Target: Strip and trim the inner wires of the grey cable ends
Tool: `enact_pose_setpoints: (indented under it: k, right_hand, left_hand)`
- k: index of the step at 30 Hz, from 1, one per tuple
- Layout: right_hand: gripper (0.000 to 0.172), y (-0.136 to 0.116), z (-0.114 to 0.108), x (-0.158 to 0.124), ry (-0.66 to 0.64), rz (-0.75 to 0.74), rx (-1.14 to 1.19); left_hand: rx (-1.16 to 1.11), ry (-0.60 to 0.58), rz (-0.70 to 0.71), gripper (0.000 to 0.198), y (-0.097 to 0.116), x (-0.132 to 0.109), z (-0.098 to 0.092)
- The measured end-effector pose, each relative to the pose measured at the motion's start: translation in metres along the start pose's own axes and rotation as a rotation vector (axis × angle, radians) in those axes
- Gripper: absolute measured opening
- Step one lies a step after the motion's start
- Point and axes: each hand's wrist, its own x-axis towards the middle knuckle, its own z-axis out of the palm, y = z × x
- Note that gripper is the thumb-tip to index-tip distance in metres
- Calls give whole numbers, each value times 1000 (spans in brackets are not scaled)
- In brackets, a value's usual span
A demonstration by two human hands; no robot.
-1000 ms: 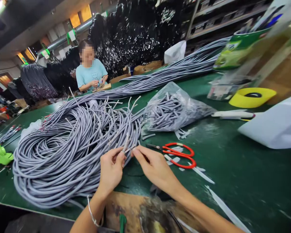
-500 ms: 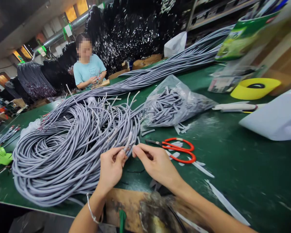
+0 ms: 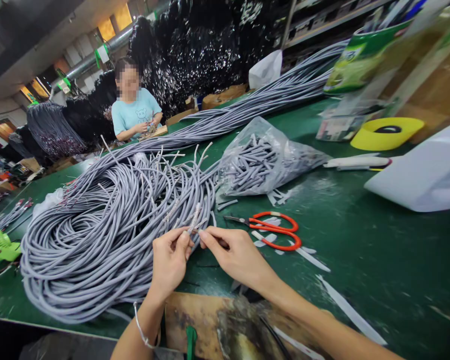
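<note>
My left hand (image 3: pixel 171 260) pinches a grey cable near its stripped end (image 3: pixel 195 216), where pale braided shielding shows. Close beside it, my right hand (image 3: pixel 228 250) is closed, thumb against forefinger, at the same spot; the bit between those fingertips is too small to make out. Behind and left of my hands lies a big coil of grey cables (image 3: pixel 78 240), with several pale stripped ends sticking up. Red-handled scissors (image 3: pixel 294 226) rest to the right of my right hand, over white scraps.
A clear plastic bag (image 3: pixel 262 160) of short grey tube pieces sits behind the scissors. Farther right are a yellow tape roll (image 3: pixel 388 134) and a white-handled tool (image 3: pixel 358 162). A stained wooden board (image 3: pixel 191 320) lies below my wrists. Across the table sits a co-worker (image 3: pixel 137 112).
My right hand has shifted slightly left, its fingertips now against the left hand's fingers at the cable end. The whole view has moved a little.
</note>
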Motion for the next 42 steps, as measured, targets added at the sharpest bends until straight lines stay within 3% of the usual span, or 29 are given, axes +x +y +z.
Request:
enact_pose_setpoints:
  k: [8,14,16,22,25,30,37,42]
  right_hand:
    - [42,0,3,2,-41,52,150]
    - [42,3,6,1,-33,70,168]
    - [41,2,8,-1,9,16,106]
    - [31,1,17,-10,233,-293,-236]
    - [31,1,15,-10,247,-361,-287]
    - [33,-1,6,-6,260,-330,-310]
    - [30,0,3,-7,227,-342,-307]
    - [34,0,2,-4,163,-235,-183]
  left_hand:
    - [-82,-105,-18,40,3,1,-2]
    - [179,-32,122,30,-1,-2,-3]
    - [186,-25,125,29,-2,-1,-3]
    - [-99,-37,-75,39,-6,2,1]
    - [-49,30,-25,33,-5,0,2]
    - [118,118,125,21,-5,-4,0]
    - [227,108,190,21,-5,-5,1]
    - [282,43,243,22,-3,-5,-1]
